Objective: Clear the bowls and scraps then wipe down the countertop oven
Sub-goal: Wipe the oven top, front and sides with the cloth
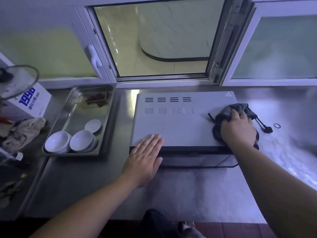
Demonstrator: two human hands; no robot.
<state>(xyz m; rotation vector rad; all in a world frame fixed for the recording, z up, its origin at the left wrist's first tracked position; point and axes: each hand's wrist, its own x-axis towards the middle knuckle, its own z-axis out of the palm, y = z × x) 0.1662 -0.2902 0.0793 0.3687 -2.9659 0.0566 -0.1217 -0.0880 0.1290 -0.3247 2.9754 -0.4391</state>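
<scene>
While our right hand (237,128) presses the grey cloth (230,111) with curled fingers onto the oven (180,121) top, our left hand (145,158) lies flat at its near-left corner, steadying it. We judge wiping underway; next comes a sweep toward the left hand. Left of it, bowls (71,141) sit in a tray (68,115); a cord (262,125) trails beside the right hand.

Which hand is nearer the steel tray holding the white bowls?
Left. The left hand lies flat on the oven's front left corner, just right of the tray. The right hand presses a grey cloth at the oven's far right.
</scene>
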